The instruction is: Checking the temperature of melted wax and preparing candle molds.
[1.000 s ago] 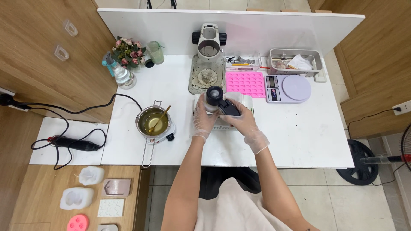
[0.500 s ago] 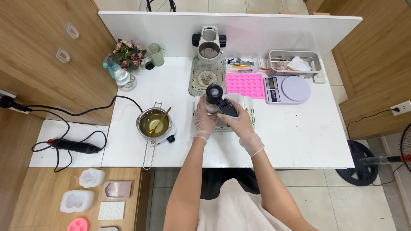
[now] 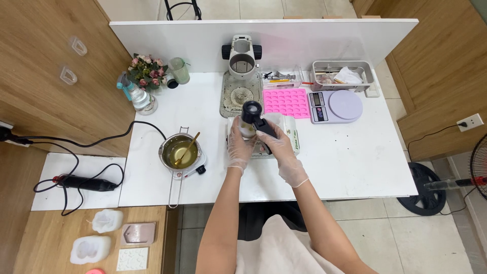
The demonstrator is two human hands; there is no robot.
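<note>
Both my hands wear thin clear gloves and meet at the middle of the white table (image 3: 355, 162). My left hand (image 3: 237, 147) wraps the pale body of a black tool (image 3: 251, 110) whose round, ring-shaped end faces up. My right hand (image 3: 281, 152) grips the tool's black handle from the right. Under the tool lies a white packet (image 3: 291, 133), partly hidden by my hands.
A steel pot of yellow liquid with a gold spoon (image 3: 178, 152) sits on a small burner to the left. Behind are a microscope stand (image 3: 241, 61), pink silicone mould (image 3: 286, 102), kitchen scale (image 3: 337, 105), metal tray (image 3: 342, 73), spray bottle (image 3: 136, 96) and flowers (image 3: 144, 68). A corded black tool (image 3: 86, 182) lies on the side shelf.
Both hands stay on the black tool. My right hand has slid slightly down the handle toward me, and the view has shifted a little.
</note>
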